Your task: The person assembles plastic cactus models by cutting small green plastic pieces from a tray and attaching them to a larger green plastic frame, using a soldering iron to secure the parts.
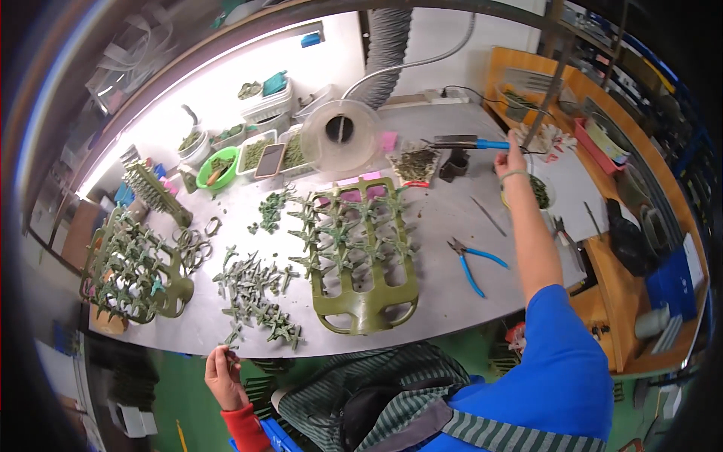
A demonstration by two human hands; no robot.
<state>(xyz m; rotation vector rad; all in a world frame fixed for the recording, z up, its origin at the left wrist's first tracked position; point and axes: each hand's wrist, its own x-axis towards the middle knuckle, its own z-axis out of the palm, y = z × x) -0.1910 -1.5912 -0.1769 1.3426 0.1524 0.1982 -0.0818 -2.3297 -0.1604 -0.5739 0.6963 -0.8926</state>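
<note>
My right hand (512, 160) reaches to the far right of the bench and is closed around the blue handle of a soldering iron (493, 145). The iron's metal shaft points left, above a small dark holder (454, 164). At the near edge, my left hand (224, 378) pinches a small green piece (231, 347), partly hidden by the fingers. Beside it spreads a pile of green branched pieces (256, 294). Between my hands lies an olive-green frame (365, 307) with several green figures fixed along its bars.
Blue-handled pliers (482, 260) and a thin metal tool (488, 215) lie right of the frame. Another loaded frame (177, 282) stands at left. Tubs of green bits, a green bowl (215, 172), a phone (269, 160) and a clear round hood (343, 135) line the back.
</note>
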